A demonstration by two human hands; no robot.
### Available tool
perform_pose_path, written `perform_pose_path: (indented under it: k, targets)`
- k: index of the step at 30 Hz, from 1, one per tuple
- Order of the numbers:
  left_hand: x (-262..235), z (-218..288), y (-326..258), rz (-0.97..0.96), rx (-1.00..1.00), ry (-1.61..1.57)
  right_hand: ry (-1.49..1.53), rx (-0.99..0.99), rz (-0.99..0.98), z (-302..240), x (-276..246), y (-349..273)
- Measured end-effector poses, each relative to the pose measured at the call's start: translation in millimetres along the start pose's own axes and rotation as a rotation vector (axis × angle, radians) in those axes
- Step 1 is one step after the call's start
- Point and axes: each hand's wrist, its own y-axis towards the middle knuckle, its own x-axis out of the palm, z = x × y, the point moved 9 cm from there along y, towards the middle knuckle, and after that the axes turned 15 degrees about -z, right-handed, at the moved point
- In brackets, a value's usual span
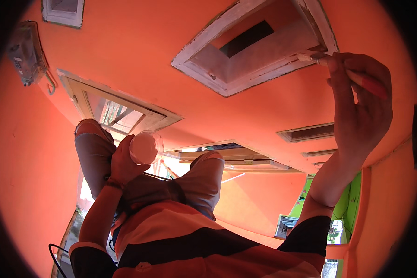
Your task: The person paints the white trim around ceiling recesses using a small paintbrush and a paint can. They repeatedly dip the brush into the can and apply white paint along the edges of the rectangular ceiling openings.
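My left hand (123, 163) is wrapped round a clear cup (158, 144) by my raised knee. Pale paint (143, 149) shows inside the cup, tinted pink by the light. High on the right, my right hand (365, 109) grips a paintbrush (317, 57) with a red-ended handle between thumb and fingers. Its pale bristles lie at the lower right edge of a white window frame (207, 33) set in the orange wall. Whether the bristles press on the frame or just hover by it, I cannot tell. A dark rectangular gap shows inside the frame.
Around me is an orange wall (139, 41). A grey electrical box (24, 53) with a cable hangs at the far left. A second window frame (125, 99) stands behind my knee. Smaller openings (308, 133) sit at the right, near a green wall (354, 199).
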Motion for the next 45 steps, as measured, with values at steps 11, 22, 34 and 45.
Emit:
perform_pose_path:
  k: [11,22,34,45]
  targets:
    - [3.7,-4.8,2.3,-0.067,-0.067,-0.036,-0.415,-0.238,-0.325,-41.2,98.6,-42.2]
    - [-4.7,4.7,1.0,0.001,0.001,-0.014,-0.158,-0.269,-0.342,-44.7,106.5,-50.4]
    - [-7.2,11.0,2.5,-0.034,-0.093,-0.075,1.291,0.340,-0.378,-38.8,217.1,-132.6]
    - [29.9,22.5,5.4,-0.460,0.038,-0.450,1.391,0.705,-0.373,-23.2,301.6,-196.5]
